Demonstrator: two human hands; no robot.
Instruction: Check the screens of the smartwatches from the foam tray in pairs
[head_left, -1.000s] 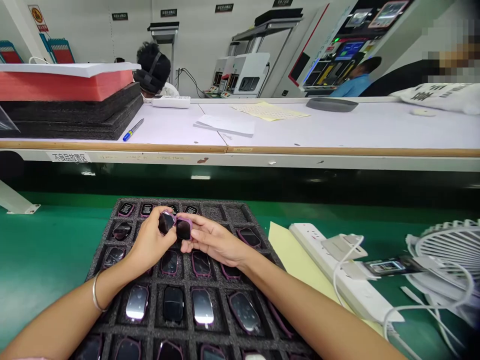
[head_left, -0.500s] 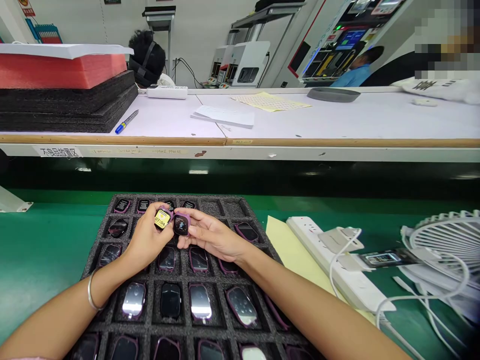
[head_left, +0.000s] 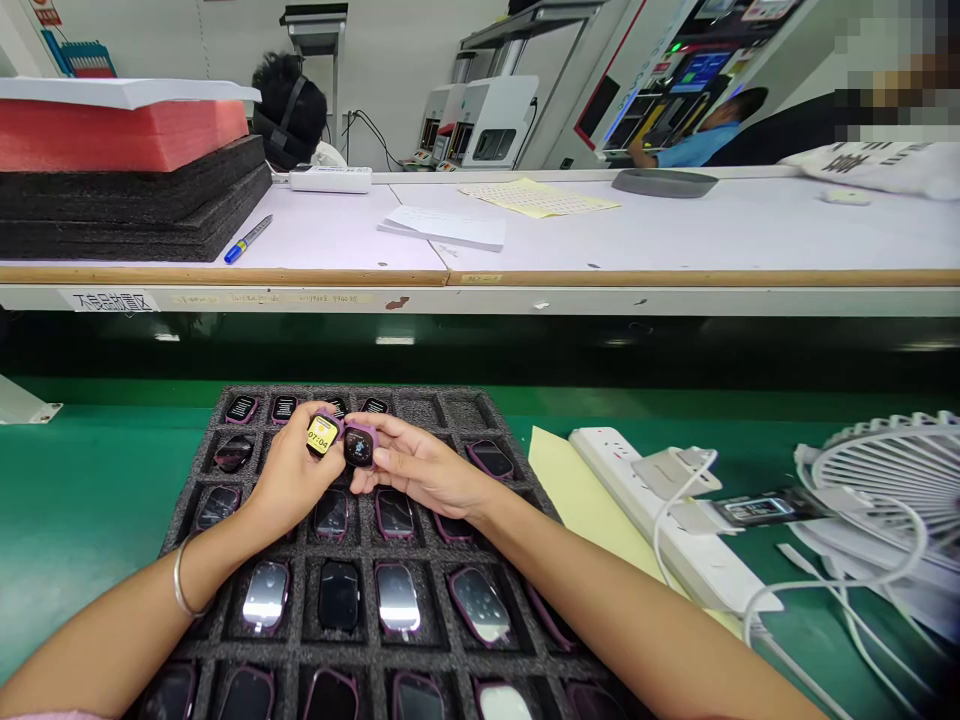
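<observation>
My left hand [head_left: 294, 470] is closed on a purple-rimmed smartwatch [head_left: 322, 435] whose lit yellow screen reads 07:04. Beside it, my right hand [head_left: 416, 465] pinches a second purple smartwatch [head_left: 359, 447] with a dark screen and a small bright figure. The two watches are held side by side and seem to touch at their edges. Both are above a black foam tray [head_left: 300, 650] divided into compartments. Many compartments hold purple-framed watches, such as a dark-screened watch [head_left: 340, 596] near the middle. My hands and forearms hide part of the tray.
To the right lie a yellow sheet [head_left: 559, 480], a white power strip [head_left: 675, 530] with cables, and a white fan [head_left: 892, 480]. A raised shelf [head_left: 562, 250] crosses behind, bearing foam blocks [head_left: 135, 200], a pen [head_left: 248, 240] and papers. People are beyond it.
My hands and both watches keep almost the same pose. The whole view has shifted slightly. In the background, a person in blue now shows a raised arm.
</observation>
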